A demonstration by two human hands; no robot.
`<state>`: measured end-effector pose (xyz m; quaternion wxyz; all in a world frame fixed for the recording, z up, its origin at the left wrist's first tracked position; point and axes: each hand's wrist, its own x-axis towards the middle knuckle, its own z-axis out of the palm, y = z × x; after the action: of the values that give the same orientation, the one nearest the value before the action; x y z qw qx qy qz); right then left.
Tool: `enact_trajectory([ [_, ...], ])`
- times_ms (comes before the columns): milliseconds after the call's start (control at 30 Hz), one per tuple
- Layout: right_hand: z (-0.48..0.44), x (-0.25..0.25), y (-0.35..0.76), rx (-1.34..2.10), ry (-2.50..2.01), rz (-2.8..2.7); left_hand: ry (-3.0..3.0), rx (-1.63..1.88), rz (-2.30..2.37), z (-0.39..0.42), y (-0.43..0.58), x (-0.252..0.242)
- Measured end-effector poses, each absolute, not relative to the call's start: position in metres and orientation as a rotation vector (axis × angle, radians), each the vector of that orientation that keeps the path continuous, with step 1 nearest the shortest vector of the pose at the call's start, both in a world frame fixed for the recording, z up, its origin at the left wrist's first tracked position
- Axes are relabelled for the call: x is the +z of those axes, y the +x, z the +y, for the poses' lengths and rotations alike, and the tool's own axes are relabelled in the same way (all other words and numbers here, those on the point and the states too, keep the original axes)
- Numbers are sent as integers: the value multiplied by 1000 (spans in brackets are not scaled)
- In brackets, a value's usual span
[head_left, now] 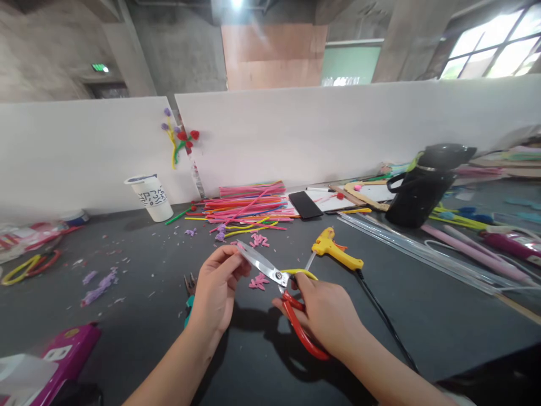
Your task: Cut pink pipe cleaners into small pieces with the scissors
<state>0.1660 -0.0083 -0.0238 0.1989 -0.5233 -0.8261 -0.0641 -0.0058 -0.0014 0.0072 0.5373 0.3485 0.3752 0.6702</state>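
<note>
Two hands are working close together over a dark tabletop [143,332]. Well to the left of them, fuzzy purple pieces [99,288] are lying loose, and just beside the left wrist a tool with a teal handle [190,307] is resting partly hidden. The left hand [218,282] is closing thumb and fingertips in a pinch on a small pink piece [240,245], mostly covered by the fingers. Between the hands the scissors [279,276] are slanting — their long axis is running from the right hand up and leftward, the tip reaching the left fingertips. So the pink piece is sitting at the blade end, nearer the left hand by far; whether the blades are parted there, I cannot tell. Small pink cuttings [259,281] are lying just beneath and beyond the blades, while a bundle of coloured stems [247,210] is stretching sideways farther past both hands. The right hand [332,313] is curling around the red handles — a full grip. Beyond it and slightly rightward, a yellow glue gun [336,252] is lying on its side.
</note>
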Motion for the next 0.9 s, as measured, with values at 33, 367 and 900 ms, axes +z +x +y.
enact_trajectory([
  [33, -9, -24, 166, -193, -1463, -2309, 830, 1596, 889, -2, -6, 7],
  [367, -10, -21, 164, -234, -1458, -2319, 842, 1600, 865, -1, -8, 7],
  [900, -10, -20, 163, -204, -1488, -2341, 861, 1607, 897, 1, -9, 8],
])
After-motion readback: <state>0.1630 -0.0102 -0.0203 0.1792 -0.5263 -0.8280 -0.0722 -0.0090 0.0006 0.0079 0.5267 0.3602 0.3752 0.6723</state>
